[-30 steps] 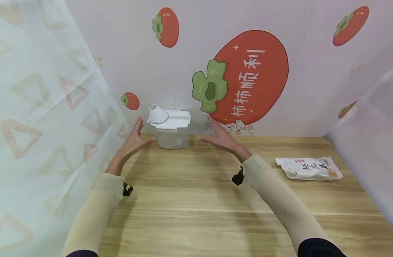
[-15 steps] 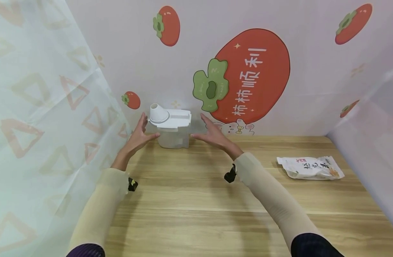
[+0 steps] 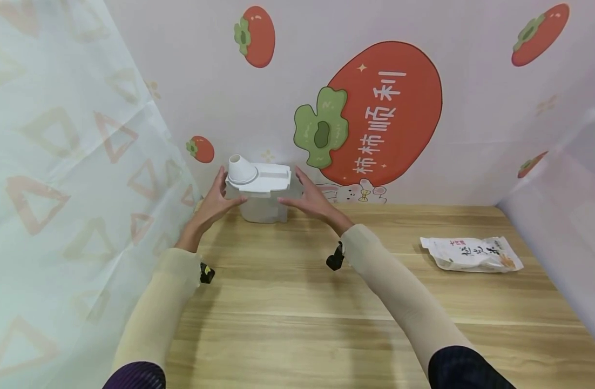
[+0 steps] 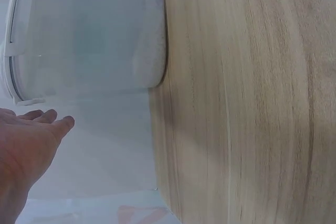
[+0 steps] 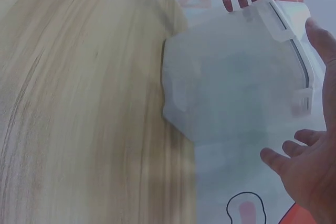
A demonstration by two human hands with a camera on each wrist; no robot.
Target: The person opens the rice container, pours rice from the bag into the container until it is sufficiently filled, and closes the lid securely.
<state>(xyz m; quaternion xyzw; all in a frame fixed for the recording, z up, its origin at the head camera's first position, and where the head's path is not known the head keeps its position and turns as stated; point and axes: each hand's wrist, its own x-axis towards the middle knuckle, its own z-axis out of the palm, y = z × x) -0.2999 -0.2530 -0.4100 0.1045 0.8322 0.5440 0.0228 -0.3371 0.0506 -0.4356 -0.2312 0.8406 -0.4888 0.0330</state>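
A translucent plastic storage container point(image 3: 262, 209) stands upright at the back of the table, against the wall. Its white lid point(image 3: 273, 185) carries a cone-shaped spout point(image 3: 241, 169) on the left and clips at the edges. My left hand point(image 3: 217, 204) is at the container's left end, fingers extended near the lid and thumb toward the front. At the right end, my right hand point(image 3: 311, 200) has its fingers spread, its thumb overlapping the container's front in the head view. The right wrist view shows a gap between the right fingertips point(image 5: 273, 157) and the container point(image 5: 231, 77).
A white printed packet point(image 3: 472, 254) lies flat on the wooden table point(image 3: 288, 302) at the right. A persimmon-patterned sheet point(image 3: 462, 173) forms the back wall. Another sheet with triangles point(image 3: 83, 216) rises close along the left side.
Both hands have moved inward toward the container, the right one leftward and the left one rightward. The container and packet stay in place; the head view has shifted slightly.
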